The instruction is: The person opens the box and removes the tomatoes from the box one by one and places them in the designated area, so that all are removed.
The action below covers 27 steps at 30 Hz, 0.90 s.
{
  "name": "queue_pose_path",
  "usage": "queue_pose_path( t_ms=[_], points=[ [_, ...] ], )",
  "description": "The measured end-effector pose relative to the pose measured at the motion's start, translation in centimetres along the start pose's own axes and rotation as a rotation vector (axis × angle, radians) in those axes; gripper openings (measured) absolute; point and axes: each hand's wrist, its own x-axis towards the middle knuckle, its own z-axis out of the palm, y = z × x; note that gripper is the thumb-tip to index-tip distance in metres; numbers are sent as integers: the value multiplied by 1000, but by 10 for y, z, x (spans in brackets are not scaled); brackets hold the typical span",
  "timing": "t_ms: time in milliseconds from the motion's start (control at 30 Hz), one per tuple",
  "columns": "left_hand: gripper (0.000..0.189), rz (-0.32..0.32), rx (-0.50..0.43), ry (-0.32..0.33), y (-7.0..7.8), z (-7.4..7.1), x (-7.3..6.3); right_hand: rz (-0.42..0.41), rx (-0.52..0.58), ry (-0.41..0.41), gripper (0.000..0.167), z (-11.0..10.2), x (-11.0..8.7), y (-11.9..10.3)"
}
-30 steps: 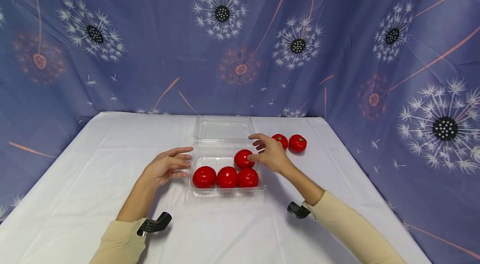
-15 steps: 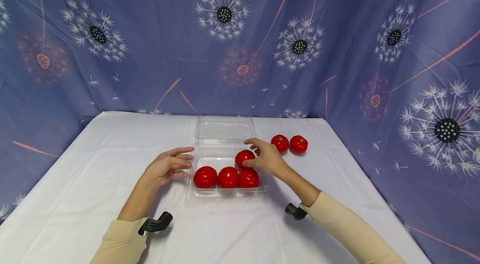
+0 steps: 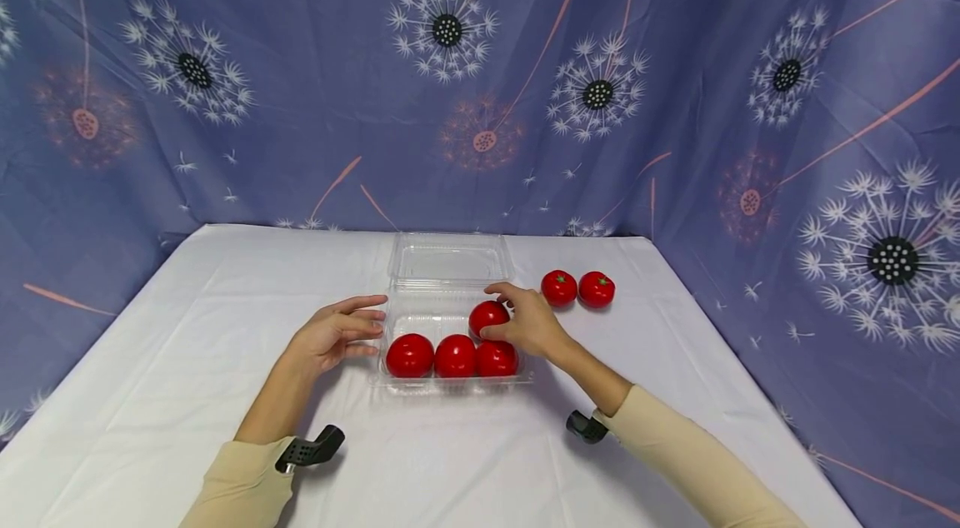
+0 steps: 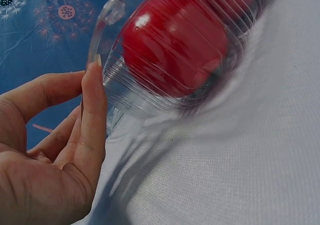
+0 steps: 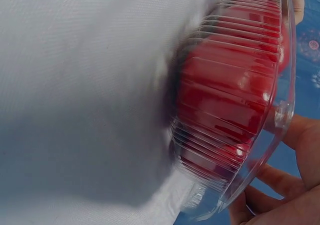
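A clear plastic clamshell container (image 3: pixel 431 324) lies opened on the table, its lid (image 3: pixel 450 260) folded back. Three glossy red tomatoes line its near side: left (image 3: pixel 409 356), middle (image 3: pixel 455 356) and right (image 3: pixel 497 359). Behind the right one sits another tomato (image 3: pixel 486 316), with the thumb and index finger of my right hand (image 3: pixel 531 323) curved around it. My left hand (image 3: pixel 330 335) stands at the container's left wall, fingers extended. In the left wrist view, a fingertip (image 4: pixel 93 71) touches the clear rim. Ribbed plastic covers the tomato (image 5: pixel 227 87) in the right wrist view.
Two more tomatoes with green stem tops, one nearer (image 3: pixel 559 288) and one farther right (image 3: pixel 597 290), lie beyond my right hand. White cloth (image 3: pixel 187 353) covers the table. A blue dandelion-print curtain (image 3: pixel 330 78) hangs behind and along both sides.
My right hand has shifted left and slightly nearer over the back tomato, uncovering the loose tomato behind it. The left hand and container look unmoved.
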Motion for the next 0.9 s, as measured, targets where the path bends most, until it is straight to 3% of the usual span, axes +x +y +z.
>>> queue_pose_path(
  t_ms=[467,900],
  points=[
    [59,4,2,-7,-1,1,0,9,-39,-29,48,1,-1,-1],
    [57,2,1,-4,1,0,-1,25,-32,-64,52,2,4,-2]
  ],
)
